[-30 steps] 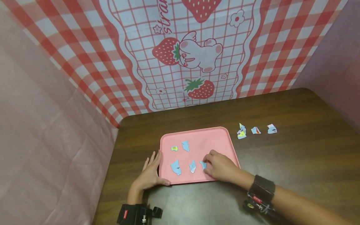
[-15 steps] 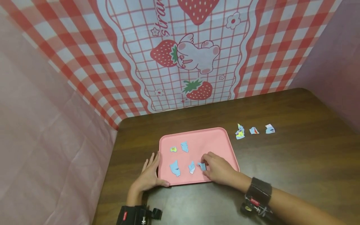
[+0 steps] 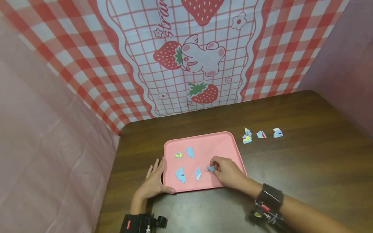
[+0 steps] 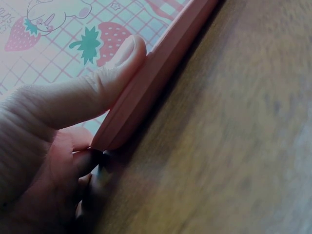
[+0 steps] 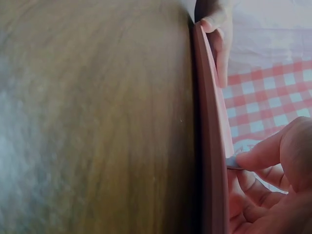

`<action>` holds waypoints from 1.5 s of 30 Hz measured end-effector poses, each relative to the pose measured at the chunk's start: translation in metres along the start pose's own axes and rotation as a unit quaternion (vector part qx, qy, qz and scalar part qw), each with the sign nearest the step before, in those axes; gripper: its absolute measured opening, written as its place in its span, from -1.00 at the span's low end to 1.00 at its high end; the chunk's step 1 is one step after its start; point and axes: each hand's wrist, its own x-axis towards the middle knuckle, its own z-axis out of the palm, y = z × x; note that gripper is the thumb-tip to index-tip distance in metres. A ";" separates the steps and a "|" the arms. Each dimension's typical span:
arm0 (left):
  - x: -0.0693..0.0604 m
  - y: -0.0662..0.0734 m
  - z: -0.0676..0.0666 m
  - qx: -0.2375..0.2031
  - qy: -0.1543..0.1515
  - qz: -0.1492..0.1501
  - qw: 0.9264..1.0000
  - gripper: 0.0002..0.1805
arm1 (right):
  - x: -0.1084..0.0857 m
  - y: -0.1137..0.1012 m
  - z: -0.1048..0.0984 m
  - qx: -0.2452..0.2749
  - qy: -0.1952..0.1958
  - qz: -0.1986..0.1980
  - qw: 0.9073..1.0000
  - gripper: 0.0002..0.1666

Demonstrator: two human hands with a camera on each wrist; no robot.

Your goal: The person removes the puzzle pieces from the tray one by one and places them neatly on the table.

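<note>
A light-blue piece (image 3: 209, 168) is pinched between thumb and fingers of the right hand (image 3: 228, 172) over the pink tray (image 3: 215, 144), near a blue-and-white piece (image 3: 197, 173); the tray's near left corner is touched by the left hand (image 3: 152, 185), fingers spread from thumb; three patterned pieces (image 3: 261, 134) are laid on the brown table (image 3: 291, 168)

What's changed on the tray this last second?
The right hand, already at the light-blue piece, now pinches it slightly up off the pink tray, it seems. The left hand stays on the tray's near-left corner; the four other tray pieces and three table pieces lie as before.
</note>
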 end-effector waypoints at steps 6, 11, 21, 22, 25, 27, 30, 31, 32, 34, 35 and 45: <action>0.000 -0.001 0.000 -0.001 -0.002 0.000 1.000 0.53 | 0.000 0.005 -0.005 0.012 0.018 0.004 1.000 -0.79; 0.000 -0.001 0.000 -0.002 -0.003 -0.001 1.000 0.54 | 0.001 0.010 -0.011 0.026 0.033 -0.003 0.999 -0.80; 0.000 -0.001 0.000 -0.003 -0.001 -0.002 1.000 0.53 | 0.006 0.018 -0.027 0.031 0.058 0.008 0.998 -0.83; 0.000 -0.001 0.001 -0.001 -0.001 -0.002 1.000 0.53 | 0.006 0.019 -0.029 0.028 0.062 0.014 0.998 -0.84; 0.000 -0.001 0.001 0.002 -0.001 -0.001 1.000 0.53 | 0.006 0.023 -0.035 0.023 0.071 0.029 0.997 -0.83; 0.000 -0.001 0.001 0.003 -0.001 -0.001 1.000 0.52 | 0.006 0.026 -0.040 0.022 0.076 0.033 0.996 -0.83; 0.000 -0.001 0.001 0.002 0.002 0.002 1.000 0.52 | 0.005 0.030 -0.048 0.019 0.082 0.033 0.996 -0.84; 0.000 0.000 0.001 0.001 0.003 0.002 1.000 0.52 | 0.005 0.032 -0.050 0.017 0.083 0.035 0.996 -0.85; 0.000 0.000 0.000 0.002 0.003 0.003 1.000 0.52 | 0.005 0.034 -0.053 0.016 0.085 0.037 0.996 -0.85; 0.000 0.000 0.000 0.002 0.004 0.004 1.000 0.52 | 0.004 0.038 -0.058 0.015 0.086 0.045 0.995 -0.86; 0.000 0.000 0.000 0.002 0.003 0.005 1.000 0.53 | 0.004 0.041 -0.060 0.013 0.087 0.049 0.995 -0.87; 0.000 0.001 0.000 -0.001 -0.002 0.000 1.000 0.53 | -0.001 0.066 -0.077 -0.008 0.100 0.074 0.992 -0.95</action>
